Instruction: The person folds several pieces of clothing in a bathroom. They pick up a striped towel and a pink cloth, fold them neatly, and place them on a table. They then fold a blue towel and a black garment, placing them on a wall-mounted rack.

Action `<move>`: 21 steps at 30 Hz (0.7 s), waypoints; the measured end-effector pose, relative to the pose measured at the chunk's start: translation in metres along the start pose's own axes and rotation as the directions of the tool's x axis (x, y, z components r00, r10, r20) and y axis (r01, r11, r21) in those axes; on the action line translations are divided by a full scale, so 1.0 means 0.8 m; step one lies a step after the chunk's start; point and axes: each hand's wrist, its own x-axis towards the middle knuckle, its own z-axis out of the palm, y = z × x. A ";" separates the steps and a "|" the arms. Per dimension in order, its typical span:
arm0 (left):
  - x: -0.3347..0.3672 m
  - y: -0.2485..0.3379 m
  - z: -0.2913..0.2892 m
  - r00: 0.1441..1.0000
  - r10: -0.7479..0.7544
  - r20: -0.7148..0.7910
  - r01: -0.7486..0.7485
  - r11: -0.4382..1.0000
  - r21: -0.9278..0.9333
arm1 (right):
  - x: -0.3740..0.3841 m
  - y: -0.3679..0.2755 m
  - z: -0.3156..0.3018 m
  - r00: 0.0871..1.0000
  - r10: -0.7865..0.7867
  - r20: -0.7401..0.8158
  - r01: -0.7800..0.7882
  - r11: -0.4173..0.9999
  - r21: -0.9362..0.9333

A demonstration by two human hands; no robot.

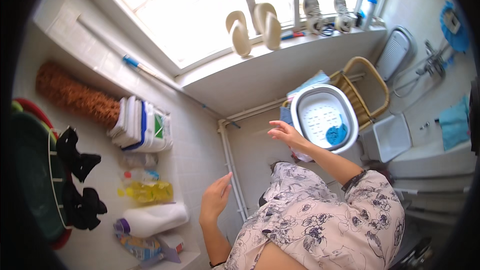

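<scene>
My left hand (pixel 216 195) is raised with its fingers stretched out and holds nothing. Nearest to it on the left are a white bottle with a purple cap (pixel 156 219) and a bottle of yellow liquid (pixel 149 191). My right hand (pixel 286 134) reaches across in front of me, fingers apart, also holding nothing. Just beyond it stands a white basin with a grey rim (pixel 296 115). A bunched blue cloth or mesh piece (pixel 336 134) lies inside, by the basin's near wall. What supports the basin is mostly hidden; a rattan chair (pixel 367 87) is beside it.
Cream flip-flops (pixel 270 27) and pale sneakers (pixel 313 14) lean on the windowsill. Along the left ledge are stacked white packs (pixel 145 125) and a brown fluffy duster (pixel 75 92). A long pole (pixel 165 81) leans there. At right are a white sink (pixel 393 137) and a shower hose.
</scene>
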 end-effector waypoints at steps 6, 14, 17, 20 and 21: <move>0.091 0.083 0.076 0.874 0.427 0.233 -0.433 0.901 -0.027 | -0.162 0.021 -0.135 0.816 -0.025 -0.578 0.082 0.994 0.073; 0.175 0.140 0.177 0.639 0.514 0.573 -0.639 0.769 0.022 | -0.280 0.109 -0.202 0.397 0.056 -0.916 0.143 0.982 0.122; 0.212 0.146 0.231 0.618 0.350 0.704 -0.508 0.861 0.018 | -0.296 0.131 -0.215 0.291 0.172 -0.941 0.026 0.982 0.188; 0.257 0.117 0.322 0.678 0.327 0.659 -0.283 0.943 -0.177 | -0.302 0.160 -0.241 0.297 0.253 -0.921 -0.092 0.967 0.236; 0.268 0.102 0.355 0.751 0.267 0.603 -0.153 0.960 -0.235 | -0.299 0.165 -0.249 0.321 0.197 -0.926 -0.205 0.969 0.135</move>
